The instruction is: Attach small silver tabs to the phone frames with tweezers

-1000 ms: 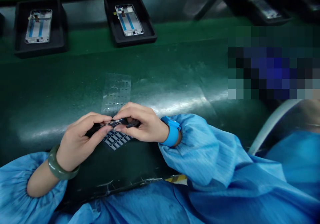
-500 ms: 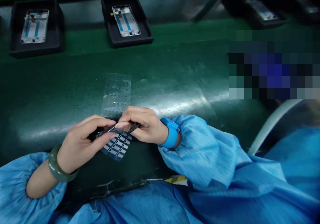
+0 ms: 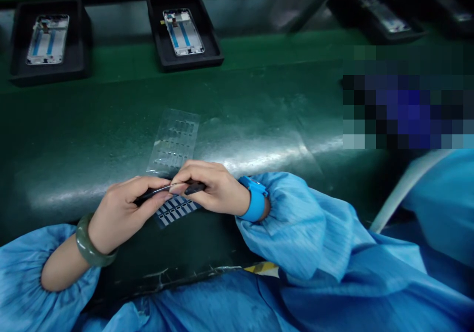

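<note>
Below my fingers lies a dark blue sheet (image 3: 177,210) bearing rows of small pale grey stickers, its upper part hidden by my hands. My left hand (image 3: 128,208), with a green bangle at the wrist, pinches a glossy dark edge between thumb and fingers. Close against it, my right hand (image 3: 213,186) is closed too, thumb and forefinger together near the middle of that edge. A black end (image 3: 195,187) shows under its curled fingers. Whether this is the bent sheet or a separate thin tool, I cannot tell. Just beyond lies a clear plastic sheet (image 3: 174,142) with small rectangular marks.
Along the back stand black trays (image 3: 153,40), each holding a phone frame (image 3: 184,31) with blue strips. The work surface (image 3: 259,124) is green and shiny. On the right are a pale curved bar (image 3: 407,184), a blue sleeve and a blurred-out patch.
The sticker sheet has tilted, so fewer of its rows show below my hands. The dark edge between my hands now looks straighter. My hands have barely shifted.
</note>
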